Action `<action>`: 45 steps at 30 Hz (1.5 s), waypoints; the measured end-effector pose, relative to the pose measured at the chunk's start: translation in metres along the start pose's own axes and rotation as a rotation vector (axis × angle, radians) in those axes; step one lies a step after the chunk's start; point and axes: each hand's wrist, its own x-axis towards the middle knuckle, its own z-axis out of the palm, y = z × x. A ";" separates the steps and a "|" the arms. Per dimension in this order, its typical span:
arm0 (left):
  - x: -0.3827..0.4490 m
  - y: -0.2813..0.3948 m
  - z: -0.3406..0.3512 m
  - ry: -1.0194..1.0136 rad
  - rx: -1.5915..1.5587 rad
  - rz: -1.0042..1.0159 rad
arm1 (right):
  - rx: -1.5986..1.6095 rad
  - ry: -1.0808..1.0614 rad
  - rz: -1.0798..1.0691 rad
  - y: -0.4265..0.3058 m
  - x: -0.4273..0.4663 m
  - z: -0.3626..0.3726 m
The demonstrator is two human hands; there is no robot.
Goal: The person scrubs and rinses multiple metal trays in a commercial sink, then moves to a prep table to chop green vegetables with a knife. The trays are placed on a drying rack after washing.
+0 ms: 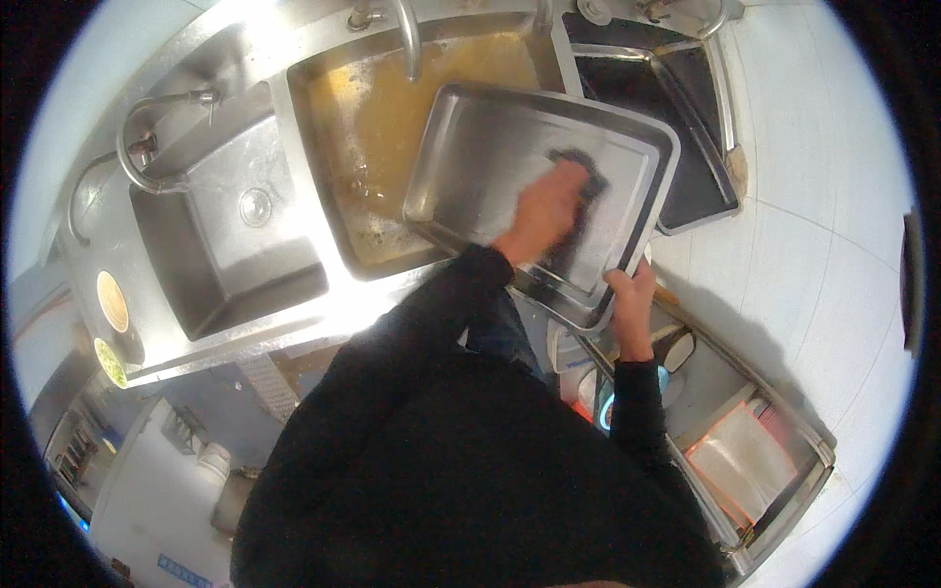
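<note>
A rectangular metal tray (500,140) is tilted over the right part of a sink basin (323,198) that holds cloudy, yellowish-brown water. My right hand (628,298) grips the tray's near right corner, thumb over the rim. Inside the tray, my left hand (548,209) presses a dark scrubber or cloth (584,165) against the flat bottom; hand and pad are blurred, and the pad's exact kind cannot be told. Both arms wear black sleeves.
An empty-looking steel basin (257,169) with curved faucets lies left. A faucet spout (409,44) overhangs the water. Dark trays (662,103) stand at upper right. A metal cart (823,441) with a mesh-like cloth (742,463) is at lower right. Two round containers (112,301) sit far left.
</note>
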 end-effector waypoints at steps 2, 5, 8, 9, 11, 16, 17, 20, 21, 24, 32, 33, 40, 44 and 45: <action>0.034 -0.062 -0.023 -0.056 0.101 -0.279 | -0.085 0.020 0.008 0.005 -0.001 -0.004; 0.046 -0.083 -0.032 -0.128 0.226 -0.329 | -0.003 0.021 -0.061 0.014 0.000 -0.008; 0.032 -0.017 0.000 -0.099 0.132 -0.124 | -0.056 0.044 -0.084 0.019 0.009 -0.014; 0.021 0.014 0.015 -0.150 0.114 -0.045 | -0.056 0.039 -0.116 0.020 0.012 -0.017; 0.025 0.034 0.027 -0.189 -0.031 0.083 | -0.066 0.080 -0.067 0.022 0.017 -0.024; 0.078 -0.067 -0.003 -0.283 0.305 -0.375 | -0.140 0.091 -0.008 0.026 0.013 -0.040; 0.083 -0.076 -0.003 -0.089 0.243 -0.380 | -0.130 0.070 -0.058 0.026 0.013 -0.041; 0.074 -0.047 0.026 -0.084 0.168 -0.154 | -0.107 0.053 -0.112 0.025 0.022 -0.040; 0.069 -0.016 0.045 -0.083 0.158 -0.083 | -0.134 0.076 -0.061 0.025 0.025 -0.040; 0.047 0.044 0.078 -0.139 -0.109 0.114 | -0.100 0.049 -0.022 0.024 0.030 -0.042; 0.080 -0.150 -0.016 -0.079 0.396 -0.277 | -0.061 0.061 -0.019 0.041 0.019 -0.044; 0.077 -0.147 -0.020 -0.126 0.360 -0.339 | -0.059 0.071 -0.025 0.043 0.019 -0.043; 0.014 -0.011 0.027 -0.204 0.122 -0.108 | -0.052 0.038 -0.032 0.041 0.028 -0.036; 0.014 -0.107 -0.029 -0.197 0.372 -0.375 | -0.121 0.039 -0.004 0.041 0.029 -0.039; 0.013 -0.127 -0.036 -0.201 0.402 -0.412 | -0.120 0.032 -0.017 0.041 0.030 -0.040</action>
